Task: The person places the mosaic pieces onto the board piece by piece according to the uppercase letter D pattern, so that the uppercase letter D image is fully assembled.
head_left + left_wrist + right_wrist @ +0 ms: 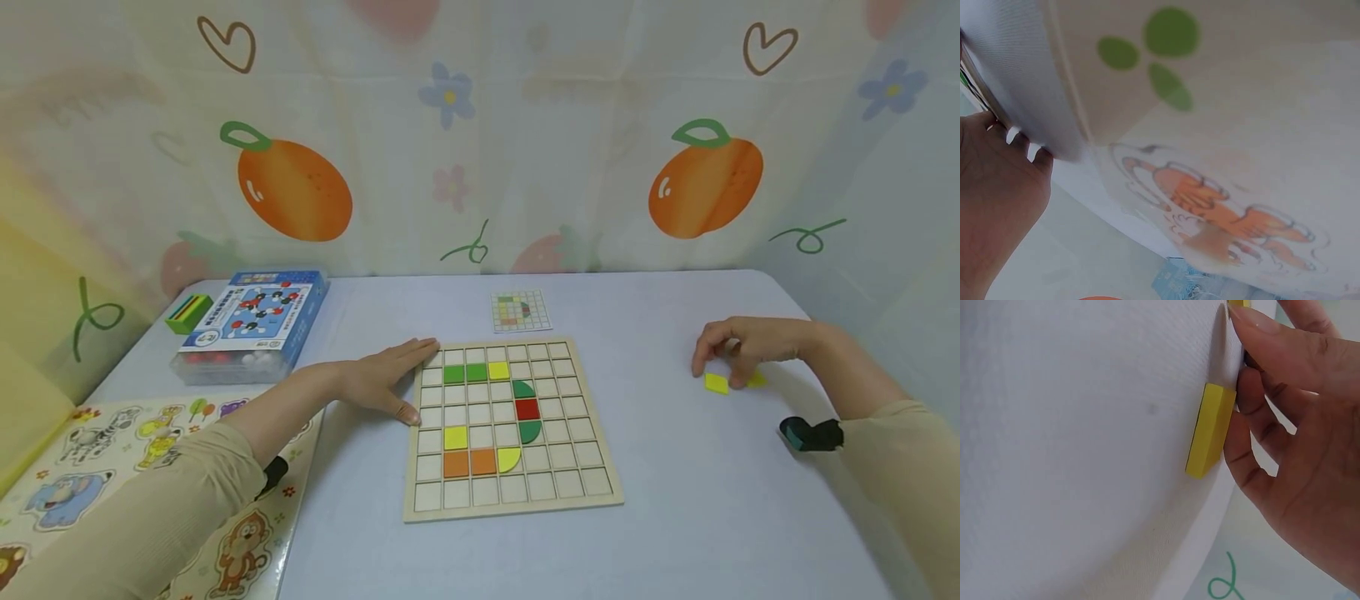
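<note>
In the head view my left hand (378,383) rests with fingers spread at the left edge of a wooden grid board (513,511). Several green, yellow, red and orange tiles lie in its squares, some with a rounded edge. At the right of the table the thumb and index finger of my right hand (750,342) are curled to either side of a yellow square tile (716,383), pinching its edges. Another yellow tile (1210,431) lies by the lower fingers in the right wrist view. The held tile is mostly out of that view.
Behind the board lies a small pattern card (521,311). To the left stand a blue boxed set (251,321) and a green block (189,314). A sheet with cartoon animals (251,546) lies under my left forearm. A printed curtain (525,167) hangs behind the table.
</note>
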Demonstrator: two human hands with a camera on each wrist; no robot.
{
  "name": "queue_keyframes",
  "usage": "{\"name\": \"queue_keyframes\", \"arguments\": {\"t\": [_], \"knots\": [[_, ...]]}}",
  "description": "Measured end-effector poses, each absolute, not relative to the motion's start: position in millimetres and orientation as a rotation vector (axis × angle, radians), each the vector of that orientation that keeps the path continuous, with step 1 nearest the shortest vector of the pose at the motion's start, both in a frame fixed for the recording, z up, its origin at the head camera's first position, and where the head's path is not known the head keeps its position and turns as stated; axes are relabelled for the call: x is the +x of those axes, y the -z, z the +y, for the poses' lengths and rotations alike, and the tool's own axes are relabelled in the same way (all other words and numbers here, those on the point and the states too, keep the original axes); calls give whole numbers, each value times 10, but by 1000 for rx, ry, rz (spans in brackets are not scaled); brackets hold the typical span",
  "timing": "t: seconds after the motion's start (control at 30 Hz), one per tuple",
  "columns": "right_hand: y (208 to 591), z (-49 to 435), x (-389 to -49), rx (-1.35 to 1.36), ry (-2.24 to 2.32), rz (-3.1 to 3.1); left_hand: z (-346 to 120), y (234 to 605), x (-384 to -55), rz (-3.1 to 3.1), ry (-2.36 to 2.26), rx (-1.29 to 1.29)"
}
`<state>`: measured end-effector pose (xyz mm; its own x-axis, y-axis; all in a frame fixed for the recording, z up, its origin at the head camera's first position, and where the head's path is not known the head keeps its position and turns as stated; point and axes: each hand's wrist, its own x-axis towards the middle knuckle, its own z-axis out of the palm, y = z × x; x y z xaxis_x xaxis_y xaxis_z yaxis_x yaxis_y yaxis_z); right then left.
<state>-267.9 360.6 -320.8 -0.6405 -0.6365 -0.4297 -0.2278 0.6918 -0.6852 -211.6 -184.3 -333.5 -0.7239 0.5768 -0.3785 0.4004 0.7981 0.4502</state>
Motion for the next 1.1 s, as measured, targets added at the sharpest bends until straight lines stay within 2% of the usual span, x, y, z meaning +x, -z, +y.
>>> {"name": "queue_keyframes", "arguments": {"t": [0.67,0.93,1.1], "knots": [[3184,3464,-2659,-646,681,2354,-1823,3329,-2108,2479,-467,733],[3087,3233,-2693,-560,586,2413,-1825,3324,-2094,2482,-475,745],[3060,2950,-2670,-612,603,2448,-1826,3329,-2108,2482,-459,734]]}}
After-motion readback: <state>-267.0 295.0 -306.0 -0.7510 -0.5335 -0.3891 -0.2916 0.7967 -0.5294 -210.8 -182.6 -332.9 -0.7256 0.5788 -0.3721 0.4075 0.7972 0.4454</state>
